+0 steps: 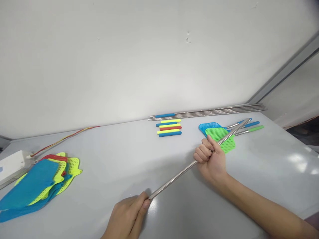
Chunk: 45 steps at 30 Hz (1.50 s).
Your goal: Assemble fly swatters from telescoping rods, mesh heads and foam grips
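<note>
A long, thin metal rod [174, 178] slants across the middle of the view, its far end up at the right. Gripping its near end between thumb and fingers is my left hand [131, 210]. My right hand [210, 157] has its fingers wrapped round the rod farther up. Behind that hand lie fly swatters, a green one [228, 144] and blue ones [210, 125], with metal shafts and coloured handles. Several loose plastic handles [169, 128] in blue, yellow and red lie side by side beyond the rod.
More metal rods [224, 110] lie along the wall, a blue handle [164, 115] at their left end. Swatter heads [37, 182] in blue, yellow and red are piled at the left, beside a white box [15, 166] with a red and yellow cable [62, 140]. The grey table [104, 172] meets the wall.
</note>
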Each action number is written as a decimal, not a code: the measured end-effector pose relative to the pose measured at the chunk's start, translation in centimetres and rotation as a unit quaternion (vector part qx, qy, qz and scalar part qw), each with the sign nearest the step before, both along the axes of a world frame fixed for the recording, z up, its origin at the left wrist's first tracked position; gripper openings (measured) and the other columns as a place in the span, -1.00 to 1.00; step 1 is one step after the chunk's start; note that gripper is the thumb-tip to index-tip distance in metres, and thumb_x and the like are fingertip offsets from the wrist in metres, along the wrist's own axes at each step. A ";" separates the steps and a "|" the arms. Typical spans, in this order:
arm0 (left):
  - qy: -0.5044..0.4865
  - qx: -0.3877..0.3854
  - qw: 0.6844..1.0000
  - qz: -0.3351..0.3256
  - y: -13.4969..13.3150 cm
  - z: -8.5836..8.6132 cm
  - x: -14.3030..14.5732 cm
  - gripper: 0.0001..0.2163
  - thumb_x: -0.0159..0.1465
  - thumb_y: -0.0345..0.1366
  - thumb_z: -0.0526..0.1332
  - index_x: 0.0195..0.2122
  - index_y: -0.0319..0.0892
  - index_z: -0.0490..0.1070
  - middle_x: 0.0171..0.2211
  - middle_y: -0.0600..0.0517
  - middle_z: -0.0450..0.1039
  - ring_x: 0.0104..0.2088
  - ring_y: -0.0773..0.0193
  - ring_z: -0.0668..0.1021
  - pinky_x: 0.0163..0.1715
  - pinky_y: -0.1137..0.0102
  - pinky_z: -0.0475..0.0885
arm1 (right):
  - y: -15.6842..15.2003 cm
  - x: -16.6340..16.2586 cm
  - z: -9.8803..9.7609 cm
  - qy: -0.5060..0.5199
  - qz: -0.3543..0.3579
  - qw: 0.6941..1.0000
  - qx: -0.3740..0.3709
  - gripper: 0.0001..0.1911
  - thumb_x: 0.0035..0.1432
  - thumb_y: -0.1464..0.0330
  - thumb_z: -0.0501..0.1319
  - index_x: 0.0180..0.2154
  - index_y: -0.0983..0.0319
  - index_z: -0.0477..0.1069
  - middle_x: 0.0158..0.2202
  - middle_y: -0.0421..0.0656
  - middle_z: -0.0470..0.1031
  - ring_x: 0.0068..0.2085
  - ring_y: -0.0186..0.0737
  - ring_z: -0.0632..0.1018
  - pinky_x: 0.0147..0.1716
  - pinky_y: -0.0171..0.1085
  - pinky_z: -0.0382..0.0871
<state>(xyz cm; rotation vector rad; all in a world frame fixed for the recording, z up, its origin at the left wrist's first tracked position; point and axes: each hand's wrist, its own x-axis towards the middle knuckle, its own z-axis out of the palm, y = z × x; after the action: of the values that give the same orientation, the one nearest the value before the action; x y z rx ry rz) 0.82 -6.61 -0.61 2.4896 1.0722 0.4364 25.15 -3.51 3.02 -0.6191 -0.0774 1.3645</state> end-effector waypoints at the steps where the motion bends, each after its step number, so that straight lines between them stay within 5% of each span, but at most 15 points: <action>1: -0.003 0.001 1.000 -0.001 0.0 0.0 0.0 -0.83 0.22 -0.37 -0.14 -0.53 -0.12 0.02 -0.74 0.19 0.11 -0.75 0.40 0.24 -0.73 0.52 0.12 | 0.0 -0.1 0.0 0.001 0.000 1.000 0.000 -0.58 0.07 0.29 0.03 -0.67 0.23 -0.16 -0.76 -0.38 -0.28 -0.72 -0.45 -0.17 -0.78 -0.39 -0.26; 45: 0.024 -0.070 0.997 0.010 -0.2 0.2 -0.2 -0.81 0.23 -0.33 -0.17 -0.53 -0.12 0.02 -0.69 0.16 0.16 -0.68 0.38 0.29 -0.66 0.50 0.13 | -1.2 -1.7 -0.3 -0.006 0.000 1.000 -0.012 -0.59 0.07 0.29 0.04 -0.66 0.23 -0.13 -0.74 -0.37 -0.29 -0.71 -0.45 -0.17 -0.76 -0.38 -0.26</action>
<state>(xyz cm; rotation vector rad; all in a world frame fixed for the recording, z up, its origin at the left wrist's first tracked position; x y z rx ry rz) 0.67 -6.85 -0.46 2.3786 1.1081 0.2983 23.42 -4.76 2.74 -0.6481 -0.0706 1.3624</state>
